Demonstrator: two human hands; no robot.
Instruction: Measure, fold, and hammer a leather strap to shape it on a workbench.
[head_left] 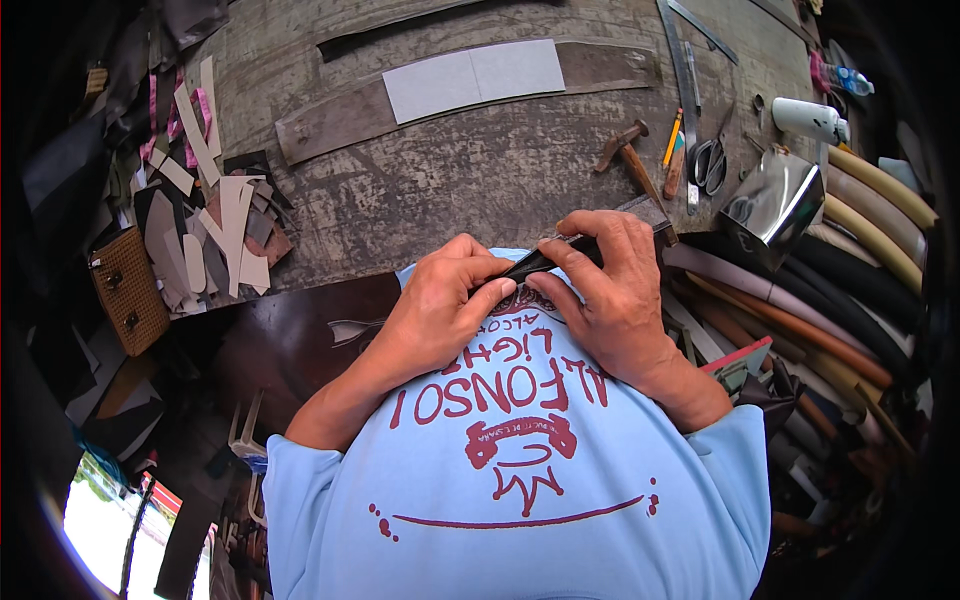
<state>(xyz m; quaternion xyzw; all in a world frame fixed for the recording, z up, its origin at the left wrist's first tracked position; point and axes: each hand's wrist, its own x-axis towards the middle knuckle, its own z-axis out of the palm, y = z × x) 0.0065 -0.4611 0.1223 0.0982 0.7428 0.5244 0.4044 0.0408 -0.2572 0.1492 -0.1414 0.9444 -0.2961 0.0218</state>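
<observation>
Close to my chest, at the table's front edge, both hands work on a black strip that looks like leather. My left hand pinches its left end between thumb and fingers. Thumb and bent fingers of my right hand grip the strip further right. Much of the strip is hidden behind the fingers. Just past my right hand lies a dark metal bar or block, with a wooden-handled hammer beyond it.
Across the worn table lies a brown curved strip under white paper. Scissors, a yellow pencil and metal rulers lie right, near a shiny tin. Offcuts pile up left; material rolls stack right.
</observation>
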